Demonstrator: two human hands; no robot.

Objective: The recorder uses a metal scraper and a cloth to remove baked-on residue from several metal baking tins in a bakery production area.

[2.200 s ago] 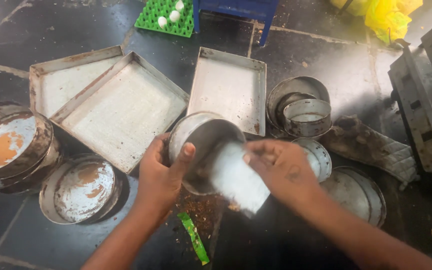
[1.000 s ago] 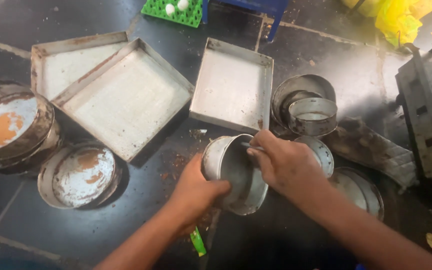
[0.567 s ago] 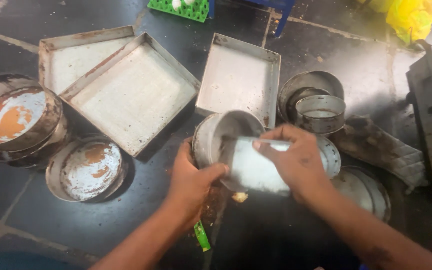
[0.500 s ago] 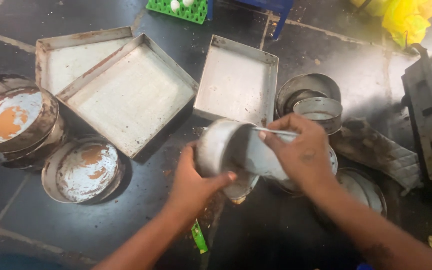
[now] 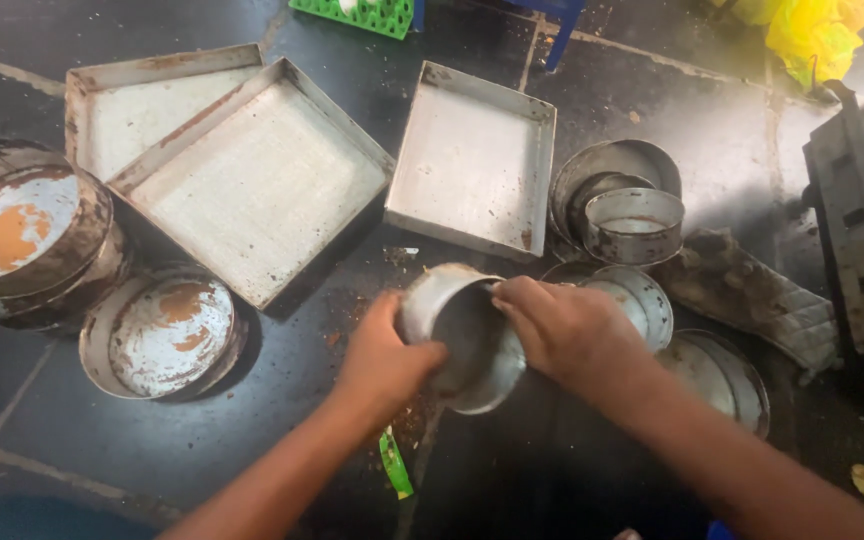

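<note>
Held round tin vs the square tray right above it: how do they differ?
The round tin is circular with tall walls; the square tray is flat-sided and shallow. The tin is tilted, gripped by the left hand and right hand; the tray lies flat on the floor, untouched. Both are worn, stained grey metal.

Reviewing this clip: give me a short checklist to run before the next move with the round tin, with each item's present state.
1. Left hand grips the round tin by its outer wall: ok.
2. Right hand is on the tin's rim, fingers reaching inside: ok.
3. Tin lifted and tilted, apart from the square tray behind it: ok.
4. Inside of the tin free of residue: cannot tell, the hand and shadow hide it.
5. Floor below is tidy: not ok, crumbs and a green wrapper lie there.
</note>
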